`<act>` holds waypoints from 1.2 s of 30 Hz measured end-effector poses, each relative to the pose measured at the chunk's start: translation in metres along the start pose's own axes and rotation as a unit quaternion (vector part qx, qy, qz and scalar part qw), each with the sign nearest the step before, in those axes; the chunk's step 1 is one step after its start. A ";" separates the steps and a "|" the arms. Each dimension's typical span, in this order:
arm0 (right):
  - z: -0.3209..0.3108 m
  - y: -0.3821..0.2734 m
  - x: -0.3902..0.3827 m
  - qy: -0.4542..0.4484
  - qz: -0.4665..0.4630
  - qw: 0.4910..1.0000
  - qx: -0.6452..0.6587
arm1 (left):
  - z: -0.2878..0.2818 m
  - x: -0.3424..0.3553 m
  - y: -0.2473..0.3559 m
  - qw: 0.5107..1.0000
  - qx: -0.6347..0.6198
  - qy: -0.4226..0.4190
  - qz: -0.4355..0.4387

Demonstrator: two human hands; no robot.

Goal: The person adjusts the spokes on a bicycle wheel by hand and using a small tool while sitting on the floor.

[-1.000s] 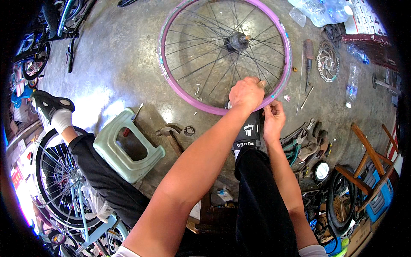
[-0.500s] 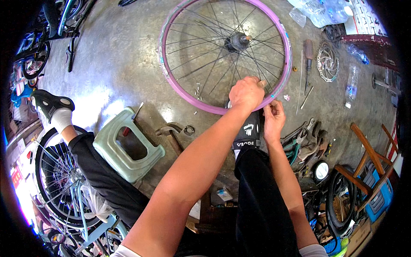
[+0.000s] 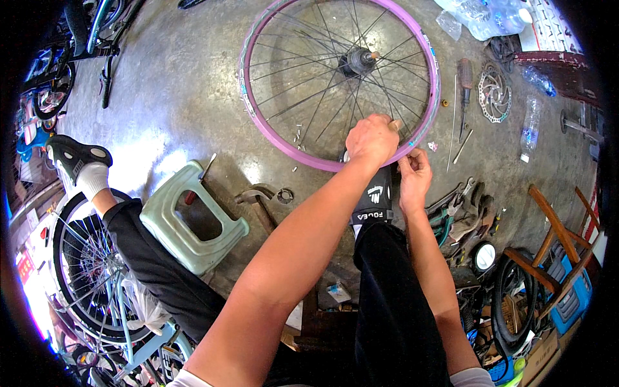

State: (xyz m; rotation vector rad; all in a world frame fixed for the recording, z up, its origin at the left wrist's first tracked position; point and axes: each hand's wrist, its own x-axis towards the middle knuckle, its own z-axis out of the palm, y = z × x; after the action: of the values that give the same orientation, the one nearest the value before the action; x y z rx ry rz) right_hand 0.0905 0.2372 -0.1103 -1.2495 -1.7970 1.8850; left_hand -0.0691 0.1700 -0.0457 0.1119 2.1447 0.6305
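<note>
A bicycle wheel with a purple rim (image 3: 284, 141) and black spokes lies at the top middle, its dark hub (image 3: 360, 62) facing up. My left hand (image 3: 373, 138) reaches over the near side of the rim and is closed around a spoke; its fingertips are partly hidden. Against the outer edge of the rim, my right hand (image 3: 414, 175) is closed in a pinch. Whatever it holds is too small to make out. My black shoe (image 3: 375, 197) is under the near rim, between the two hands.
Right of the wheel lie a screwdriver (image 3: 464, 90), a brake disc (image 3: 494, 95) and a plastic bottle (image 3: 530, 129). Pliers and gloves (image 3: 467, 213) are heaped near my right forearm. A green stool (image 3: 169, 222) and a hammer (image 3: 256, 198) are on the left.
The fingers of my right hand have shifted slightly at the rim's edge. My left hand and the wheel stay almost where they were.
</note>
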 end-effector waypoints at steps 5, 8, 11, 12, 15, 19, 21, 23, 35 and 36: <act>0.006 -0.009 -0.005 0.005 -0.025 1.000 -0.012 | -0.002 -0.002 0.001 1.000 0.006 0.003 0.000; 0.006 -0.007 -0.005 0.004 0.002 1.000 -0.001 | -0.003 -0.002 0.000 1.000 0.007 0.006 -0.001; 0.003 -0.004 -0.002 -0.002 0.007 1.000 0.007 | 0.000 0.000 0.000 1.000 0.003 0.002 -0.002; 0.001 -0.003 -0.002 -0.006 -0.012 1.000 -0.015 | -0.001 0.000 0.000 1.000 -0.001 -0.002 -0.002; 0.000 0.000 -0.001 -0.008 -0.044 0.998 -0.043 | 0.000 0.001 -0.001 1.000 -0.004 -0.007 0.002; 0.001 0.000 0.000 0.005 0.016 1.000 -0.013 | 0.002 0.001 -0.001 1.000 0.001 0.013 0.010; 0.000 0.004 0.000 0.000 0.003 1.000 -0.025 | 0.002 0.003 -0.002 1.000 -0.002 0.001 0.007; -0.002 0.006 0.001 0.001 -0.018 0.999 -0.038 | 0.002 0.004 -0.001 1.000 -0.003 -0.008 0.005; 0.007 -0.008 -0.005 0.015 -0.008 1.000 -0.011 | -0.001 0.001 0.000 1.000 -0.001 -0.006 0.000; 0.008 -0.008 -0.004 0.022 0.012 1.000 0.010 | 0.000 0.000 0.000 1.000 0.000 -0.003 0.001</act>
State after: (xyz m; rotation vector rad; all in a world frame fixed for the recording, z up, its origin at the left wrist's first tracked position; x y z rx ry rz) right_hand 0.0842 0.2304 -0.1026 -1.3016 -1.7438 1.8684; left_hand -0.0693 0.1696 -0.0454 0.1156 2.1389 0.6297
